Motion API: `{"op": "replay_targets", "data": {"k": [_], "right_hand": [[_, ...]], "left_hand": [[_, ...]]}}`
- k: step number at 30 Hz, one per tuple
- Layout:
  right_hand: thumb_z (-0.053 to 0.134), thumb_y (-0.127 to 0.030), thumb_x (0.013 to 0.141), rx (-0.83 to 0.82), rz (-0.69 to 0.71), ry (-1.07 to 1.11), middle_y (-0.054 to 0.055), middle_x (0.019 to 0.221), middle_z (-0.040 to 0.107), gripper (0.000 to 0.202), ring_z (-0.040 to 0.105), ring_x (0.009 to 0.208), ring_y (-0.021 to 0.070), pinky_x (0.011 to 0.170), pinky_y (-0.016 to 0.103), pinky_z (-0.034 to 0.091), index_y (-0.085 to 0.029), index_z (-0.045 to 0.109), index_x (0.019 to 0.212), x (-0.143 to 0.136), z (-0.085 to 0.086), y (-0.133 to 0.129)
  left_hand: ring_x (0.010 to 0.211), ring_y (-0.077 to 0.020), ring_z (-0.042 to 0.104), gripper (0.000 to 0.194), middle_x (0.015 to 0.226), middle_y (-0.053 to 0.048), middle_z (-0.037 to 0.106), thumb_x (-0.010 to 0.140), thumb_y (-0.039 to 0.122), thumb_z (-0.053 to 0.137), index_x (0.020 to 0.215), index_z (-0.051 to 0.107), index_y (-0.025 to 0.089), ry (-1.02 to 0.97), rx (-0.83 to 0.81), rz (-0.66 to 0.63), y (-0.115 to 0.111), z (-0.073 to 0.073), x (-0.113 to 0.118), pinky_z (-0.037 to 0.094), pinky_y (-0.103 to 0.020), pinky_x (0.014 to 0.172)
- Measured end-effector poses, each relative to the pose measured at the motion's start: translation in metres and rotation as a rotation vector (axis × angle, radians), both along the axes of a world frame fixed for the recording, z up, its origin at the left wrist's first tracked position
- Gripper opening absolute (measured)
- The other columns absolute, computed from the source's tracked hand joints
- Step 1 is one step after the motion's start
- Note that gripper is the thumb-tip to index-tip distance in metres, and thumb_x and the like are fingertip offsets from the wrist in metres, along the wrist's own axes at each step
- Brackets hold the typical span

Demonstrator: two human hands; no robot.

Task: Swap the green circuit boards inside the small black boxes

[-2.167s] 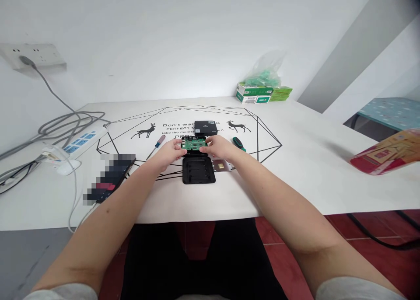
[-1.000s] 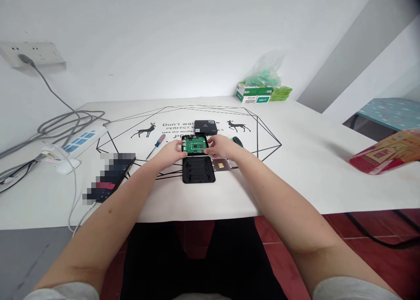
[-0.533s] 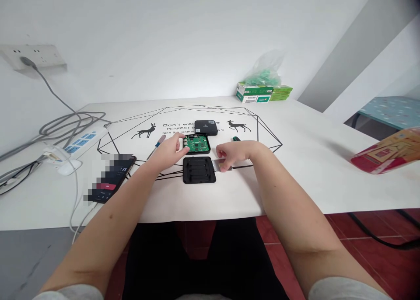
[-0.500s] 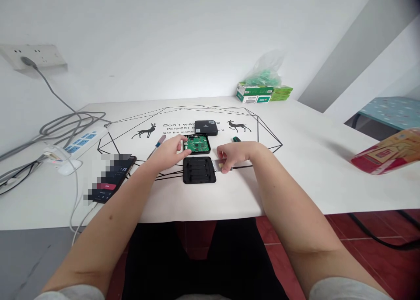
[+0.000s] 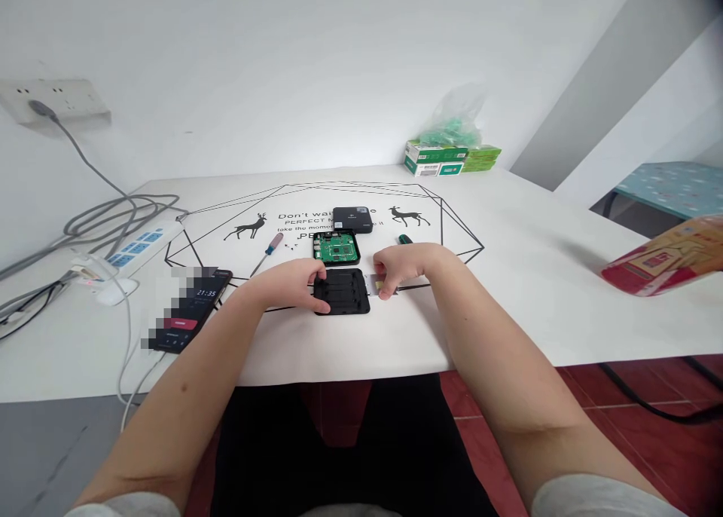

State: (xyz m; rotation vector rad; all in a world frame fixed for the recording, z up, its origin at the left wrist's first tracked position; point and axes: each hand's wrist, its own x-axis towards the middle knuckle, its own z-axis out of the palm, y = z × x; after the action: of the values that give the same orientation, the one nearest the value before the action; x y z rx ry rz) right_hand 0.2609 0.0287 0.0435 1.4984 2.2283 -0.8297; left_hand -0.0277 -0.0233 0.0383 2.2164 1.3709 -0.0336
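Black cover (image 5: 346, 292): left hand (image 5: 297, 285) touches its left edge (clamped or not, I can't tell); right hand (image 5: 400, 267) pinches the metal plate (image 5: 371, 284) beside its right edge, best kept level.

At 10 o'clock, a grey plug (image 5: 42, 109) sat in the wall socket (image 5: 73, 99), its cable (image 5: 86, 157) running down to the white bench (image 5: 576, 306). A power strip (image 5: 135, 252) lay at 9 o'clock, a lit phone (image 5: 199, 306) between 8 and 9. At 2 o'clock, a clear plastic bag (image 5: 456, 117) rested on green-and-white boxes (image 5: 434, 155); a red-and-yellow packet (image 5: 658, 261) stood out at 3.
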Motion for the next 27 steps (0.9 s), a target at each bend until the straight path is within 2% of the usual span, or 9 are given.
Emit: {"op": "replay_targets", "data": {"k": [3,7,12,16,19,24,27], "right_hand": [[0.092,-0.048,0.06,0.017,-0.018,-0.016,0.004,0.097,0.074,0.05,0.071,0.097,0.0314,0.074,0.037,0.045,-0.024,0.061,0.091,-0.001,0.002,-0.002],[0.089,-0.04,0.064,0.066,-0.04,0.015,0.003,0.099,0.074,0.051,0.071,0.094,0.0293,0.072,0.036,0.044,-0.025,0.058,0.102,-0.003,0.004,-0.005],[0.088,-0.032,0.062,0.057,0.038,0.089,0.003,0.104,0.072,0.062,0.068,0.09,0.0262,0.072,0.035,0.045,-0.025,0.056,0.114,-0.004,0.002,-0.007],[0.083,-0.028,0.064,0.142,0.079,0.104,0.003,0.096,0.07,0.047,0.065,0.084,0.0239,0.07,0.034,0.044,-0.023,0.061,0.105,-0.003,0.005,-0.007],[0.079,-0.028,0.069,0.217,0.118,0.217,0.002,0.088,0.067,0.034,0.061,0.078,0.0207,0.069,0.033,0.044,-0.022,0.064,0.099,-0.005,0.01,-0.009],[0.079,-0.039,0.075,0.231,0.218,0.502,0.002,0.091,0.068,0.039,0.063,0.081,0.0208,0.072,0.033,0.048,-0.02,0.069,0.108,-0.028,0.004,-0.021],[0.076,-0.033,0.077,0.363,0.35,0.486,0.004,0.093,0.066,0.027,0.059,0.078,0.0194,0.067,0.032,0.043,-0.019,0.069,0.099,-0.048,-0.007,-0.029]], "left_hand": [[0.097,-0.0267,0.065,0.053,0.116,-0.004,0.066,0.075,0.058,0.084,0.112,0.064,0.027,-0.016,0.039,-0.019,0.002,-0.005,-0.001,0.046,-0.034,0.074],[0.098,-0.0273,0.065,0.053,0.116,-0.004,0.067,0.074,0.061,0.084,0.11,0.064,0.028,-0.014,0.035,-0.016,0.005,-0.008,-0.003,0.046,-0.034,0.074],[0.1,-0.0276,0.065,0.049,0.115,-0.005,0.067,0.077,0.06,0.083,0.107,0.062,0.027,-0.02,0.082,-0.035,0.008,-0.012,-0.004,0.047,-0.034,0.076],[0.105,-0.0282,0.065,0.055,0.127,-0.006,0.066,0.077,0.063,0.084,0.112,0.065,0.026,-0.028,0.115,-0.045,0.007,-0.01,-0.004,0.048,-0.034,0.079],[0.108,-0.0288,0.065,0.059,0.133,-0.006,0.064,0.077,0.067,0.084,0.118,0.068,0.027,-0.029,0.103,-0.05,0.007,-0.009,-0.005,0.049,-0.034,0.081],[0.109,-0.0292,0.065,0.053,0.128,-0.006,0.065,0.082,0.068,0.081,0.113,0.071,0.026,-0.068,0.141,-0.102,0.01,-0.012,-0.006,0.05,-0.035,0.084],[0.107,-0.0294,0.065,0.051,0.122,-0.006,0.065,0.083,0.069,0.08,0.107,0.072,0.025,-0.072,0.167,-0.115,0.011,-0.013,-0.006,0.051,-0.036,0.083]]}}
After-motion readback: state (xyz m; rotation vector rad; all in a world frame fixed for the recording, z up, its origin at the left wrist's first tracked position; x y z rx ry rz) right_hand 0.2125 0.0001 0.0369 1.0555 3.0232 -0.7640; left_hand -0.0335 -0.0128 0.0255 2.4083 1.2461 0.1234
